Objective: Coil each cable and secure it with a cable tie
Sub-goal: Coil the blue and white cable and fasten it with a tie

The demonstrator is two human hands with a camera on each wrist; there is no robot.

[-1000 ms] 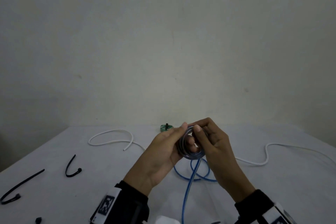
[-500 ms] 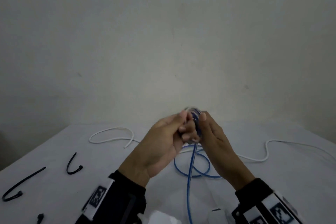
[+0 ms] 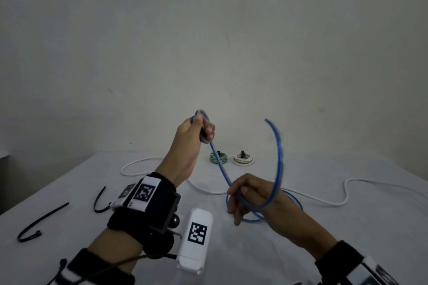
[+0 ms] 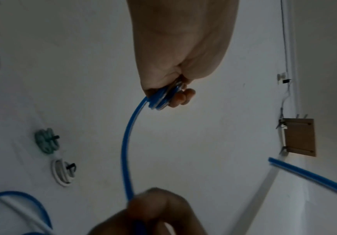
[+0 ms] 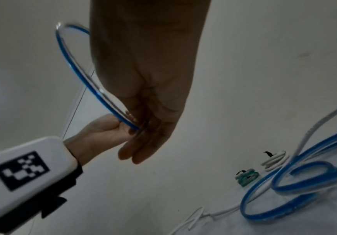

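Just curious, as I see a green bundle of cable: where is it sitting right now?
In the head view the green coil lies at the table's far edge near the wall, just left of the white coil, behind the blue cable stretched between the hands.

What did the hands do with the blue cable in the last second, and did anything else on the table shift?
The hands parted: the left hand lifted, keeping the small coil, while the right hand dropped and slid out along the blue cable, drawing out a new loop. The black cable ties and white cable stayed put.
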